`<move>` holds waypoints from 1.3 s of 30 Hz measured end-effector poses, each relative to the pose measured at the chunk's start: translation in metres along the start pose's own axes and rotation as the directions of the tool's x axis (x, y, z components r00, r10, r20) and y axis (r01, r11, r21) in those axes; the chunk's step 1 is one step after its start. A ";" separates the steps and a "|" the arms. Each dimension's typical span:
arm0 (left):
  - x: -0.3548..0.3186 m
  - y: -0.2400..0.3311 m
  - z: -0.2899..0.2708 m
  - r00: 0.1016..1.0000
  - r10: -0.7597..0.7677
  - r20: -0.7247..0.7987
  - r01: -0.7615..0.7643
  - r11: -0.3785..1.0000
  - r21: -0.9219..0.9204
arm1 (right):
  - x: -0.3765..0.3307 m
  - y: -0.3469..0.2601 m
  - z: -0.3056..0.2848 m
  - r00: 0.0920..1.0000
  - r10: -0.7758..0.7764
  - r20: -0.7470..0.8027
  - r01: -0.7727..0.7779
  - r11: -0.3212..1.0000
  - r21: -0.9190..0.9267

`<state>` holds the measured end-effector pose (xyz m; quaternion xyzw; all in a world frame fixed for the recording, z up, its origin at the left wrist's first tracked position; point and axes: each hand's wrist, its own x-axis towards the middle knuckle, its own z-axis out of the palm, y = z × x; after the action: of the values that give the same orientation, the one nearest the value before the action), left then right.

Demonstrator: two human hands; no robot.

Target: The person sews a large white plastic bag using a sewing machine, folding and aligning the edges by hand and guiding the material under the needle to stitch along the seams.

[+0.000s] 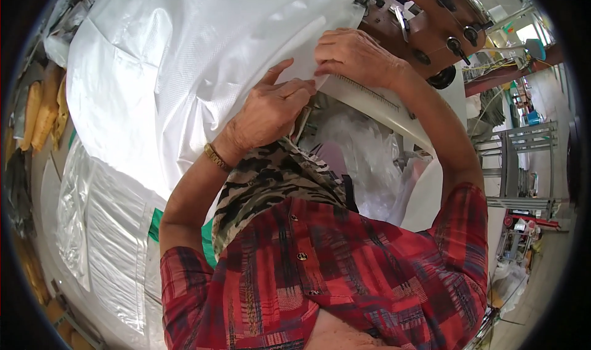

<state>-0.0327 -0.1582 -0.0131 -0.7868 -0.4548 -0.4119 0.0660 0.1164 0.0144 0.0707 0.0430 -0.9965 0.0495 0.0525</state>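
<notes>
A large white woven plastic sheet (pixel 148 91) spreads over the table and hangs down on the left in folds. My left hand (pixel 271 110) has its fingers bent around the sheet's near edge, with one finger raised. Close by on the right, my right hand (pixel 357 55) curls its fingers down on the same edge, and the fingertips of both hands almost meet. Just beyond the right hand stands a brown sewing machine (pixel 425 21), its needle area beside the sheet's far right part. What lies under my fingers is hidden.
A strip with ruler marks (pixel 369 96) runs along the table edge below my right hand. Crumpled clear plastic (pixel 357 147) lies under that edge. Yellow rolled bundles (pixel 43 107) stand at far left. A grey metal rack (pixel 514 165) is on the right.
</notes>
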 end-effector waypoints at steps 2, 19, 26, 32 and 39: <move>-0.001 0.000 0.001 0.998 -0.025 -0.058 0.023 0.999 -0.035 | 0.000 0.010 0.000 0.999 0.017 -0.052 -0.016 1.000 0.017; -0.009 -0.008 0.001 0.979 -0.192 -0.071 0.174 0.965 -0.198 | -0.009 0.078 -0.013 0.987 -0.013 -0.159 -0.026 0.970 -0.240; -0.009 0.002 0.034 0.975 -0.190 -0.111 0.159 0.957 -0.244 | -0.034 0.061 0.031 0.702 0.049 -0.710 -0.362 0.883 -0.297; 0.000 0.019 0.055 0.965 -0.209 -0.161 0.151 0.938 -0.312 | -0.038 0.068 0.071 0.497 0.028 -0.867 -0.460 0.856 -0.236; -0.003 0.007 0.060 0.964 -0.192 -0.185 0.144 0.959 -0.245 | -0.034 0.064 0.082 0.535 0.122 -0.836 -0.564 0.788 -0.247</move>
<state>0.0076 -0.1358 -0.0524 -0.7003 -0.4604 -0.5453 -0.0139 0.1361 0.0718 -0.0203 -0.2024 -0.8342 -0.1815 0.4798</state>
